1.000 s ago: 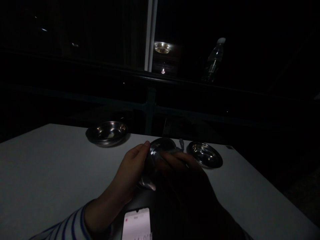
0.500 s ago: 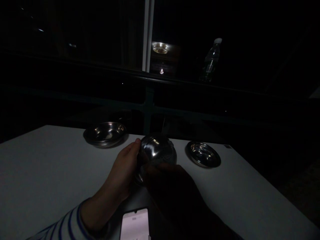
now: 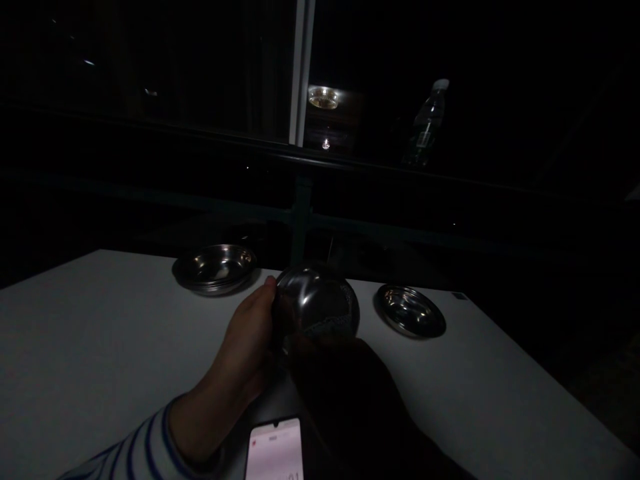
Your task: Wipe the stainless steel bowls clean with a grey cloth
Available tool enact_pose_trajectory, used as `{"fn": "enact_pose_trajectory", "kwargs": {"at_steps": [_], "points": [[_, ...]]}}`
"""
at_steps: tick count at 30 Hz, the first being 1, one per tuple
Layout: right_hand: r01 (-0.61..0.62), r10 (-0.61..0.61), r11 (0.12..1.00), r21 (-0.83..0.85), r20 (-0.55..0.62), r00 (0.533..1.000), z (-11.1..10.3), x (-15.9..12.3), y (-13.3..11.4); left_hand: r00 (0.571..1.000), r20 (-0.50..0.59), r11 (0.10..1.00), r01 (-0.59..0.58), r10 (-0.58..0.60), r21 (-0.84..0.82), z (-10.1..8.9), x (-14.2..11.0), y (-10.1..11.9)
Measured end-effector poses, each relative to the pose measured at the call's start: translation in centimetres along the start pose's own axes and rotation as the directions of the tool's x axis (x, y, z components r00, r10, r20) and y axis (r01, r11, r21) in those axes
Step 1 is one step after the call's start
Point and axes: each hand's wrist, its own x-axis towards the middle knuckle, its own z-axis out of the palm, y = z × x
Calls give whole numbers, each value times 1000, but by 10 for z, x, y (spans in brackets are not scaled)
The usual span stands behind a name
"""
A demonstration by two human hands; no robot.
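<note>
My left hand (image 3: 253, 327) grips a shiny metal dish (image 3: 317, 293) by its left edge, with the thumb on the near face. The dish is raised and tilted over the table, its rounded face towards me. My right hand (image 3: 337, 373) is a dark shape in shadow, its fingers closed against the lower part of the dish. A pale, speckled patch (image 3: 330, 325) shows just above those fingers; whether it is a cloth, a scrubber or a reflection I cannot tell. Below my hands lies a phone (image 3: 275, 450) with its screen lit.
Several stacked metal dishes (image 3: 215, 287) stand at the back left of the white table (image 3: 125, 340). Another metal dish or small stack (image 3: 410, 311) is at the right. Behind, a plastic bottle (image 3: 427, 123) with a white cap stands by a dark window with a pale frame (image 3: 301, 73).
The dish in my left hand has turned slightly, and the light on it has shifted. My right hand stays against its lower part. The whole view has moved a little.
</note>
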Motion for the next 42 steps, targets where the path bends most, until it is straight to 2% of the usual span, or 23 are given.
{"fn": "enact_pose_trajectory", "kwargs": {"at_steps": [4, 11, 18, 22, 24, 27, 30, 38, 42], "points": [[-12, 12, 1000, -13, -6, 1000, 1, 0, 2, 998, 27, 998, 60, -61, 20, 1, -4, -5], [4, -4, 1000, -17, -12, 1000, -1, 1, 3, 994, -113, 995, -18, 7, -93, 0, 3, 6], [37, -37, 999, -12, -2, 999, -3, 4, 4, 993, -7, 990, 119, -119, -70, 2, -3, -1], [40, -40, 999, -11, -3, 999, 1, 5, 6, 984, -140, 984, 84, -106, -157, 3, 1, 12], [42, -42, 999, -8, -2, 999, 3, 5, 7, 982, -158, 977, 70, -103, -203, 4, 2, 17], [42, -42, 999, -6, 6, 999, 5, 5, 5, 987, -122, 978, 83, -108, -193, 6, 0, 17], [31, -31, 999, -12, 9, 999, 3, 3, 1, 984, -77, 978, 147, -160, -151, 7, -4, 10], [66, -67, 998, 6, 13, 998, 5, 7, 16, 988, -107, 964, 86, -116, -251, 2, 3, 20], [62, -61, 998, 8, -33, 998, 13, 1, 14, 986, -31, 949, 152, -167, -277, 4, 2, 14]]}}
